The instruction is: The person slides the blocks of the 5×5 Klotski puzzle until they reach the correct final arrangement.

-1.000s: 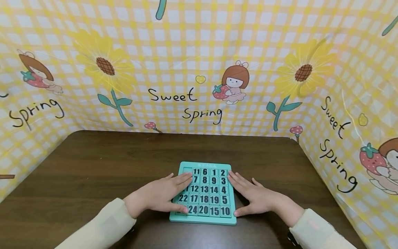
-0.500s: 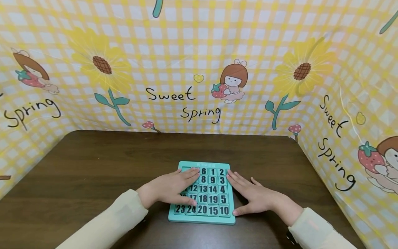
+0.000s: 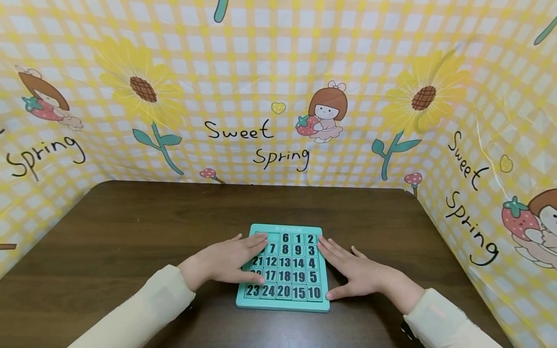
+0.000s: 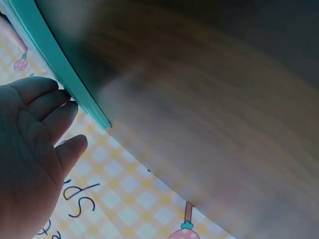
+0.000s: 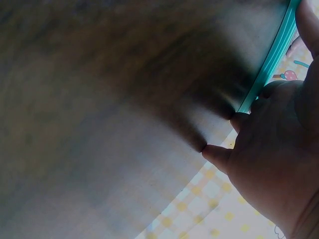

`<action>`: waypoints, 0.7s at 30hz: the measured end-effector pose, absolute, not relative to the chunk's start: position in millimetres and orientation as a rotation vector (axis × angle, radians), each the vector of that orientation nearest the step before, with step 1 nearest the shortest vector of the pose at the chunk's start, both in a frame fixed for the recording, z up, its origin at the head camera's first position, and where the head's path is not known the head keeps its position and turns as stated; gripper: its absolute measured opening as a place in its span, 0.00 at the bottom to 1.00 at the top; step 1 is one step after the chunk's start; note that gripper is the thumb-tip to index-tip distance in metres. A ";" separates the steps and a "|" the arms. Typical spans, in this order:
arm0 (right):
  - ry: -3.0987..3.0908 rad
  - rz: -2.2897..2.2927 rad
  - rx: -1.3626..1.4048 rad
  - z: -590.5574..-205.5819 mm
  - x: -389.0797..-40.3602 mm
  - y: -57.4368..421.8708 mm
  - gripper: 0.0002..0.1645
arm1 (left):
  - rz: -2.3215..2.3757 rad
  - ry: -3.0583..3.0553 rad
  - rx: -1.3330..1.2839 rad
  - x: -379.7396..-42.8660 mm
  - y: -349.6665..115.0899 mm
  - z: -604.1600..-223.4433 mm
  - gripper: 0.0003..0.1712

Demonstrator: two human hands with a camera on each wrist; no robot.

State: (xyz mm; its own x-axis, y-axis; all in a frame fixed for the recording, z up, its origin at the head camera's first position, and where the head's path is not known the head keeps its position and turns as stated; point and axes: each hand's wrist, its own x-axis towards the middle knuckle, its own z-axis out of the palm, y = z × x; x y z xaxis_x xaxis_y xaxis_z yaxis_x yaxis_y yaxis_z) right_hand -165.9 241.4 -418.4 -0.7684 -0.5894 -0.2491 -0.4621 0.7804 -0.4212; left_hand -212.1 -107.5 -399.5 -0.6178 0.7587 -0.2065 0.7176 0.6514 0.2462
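A teal number slide puzzle point(image 3: 300, 305) lies flat on the table, its tiles printed with black numbers. My left hand point(image 3: 226, 261) reaches over its left side with straight fingers. Those fingertips rest at the top-left corner square and hide the tile there; the thumb lies over the tile 22. Just right of the fingertips is a bare slot point(image 3: 273, 237) in the top row, beside the tile 6 point(image 3: 285, 238). My right hand point(image 3: 361, 276) touches the puzzle's right edge with extended fingers and thumb. Both wrist views show a hand beside the teal frame point(image 4: 65, 69).
The dark brown wooden table point(image 3: 174, 208) spreads around the puzzle. A yellow checked cloth point(image 3: 243, 87) with sunflowers and "Sweet Spring" lettering rises behind the table and along both sides.
My left hand slid right over the tile 11, then back left. The tile 11 is gone from the second top-row square, now bare. The right hand stays at the right edge.
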 end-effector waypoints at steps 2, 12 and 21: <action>2.604 -0.479 -0.798 -418.0 -165.9 241.5 0.68 | 0.199 2.591 1.173 -211.6 -110.2 -399.3 0.55; 2.603 -0.477 -0.797 -417.5 -165.9 241.5 0.68 | 0.169 2.603 1.253 -203.8 -106.0 -398.7 0.55; 2.599 -0.484 -0.792 -418.3 -166.1 240.3 0.67 | 0.105 2.565 1.352 -201.1 -80.4 -396.7 0.54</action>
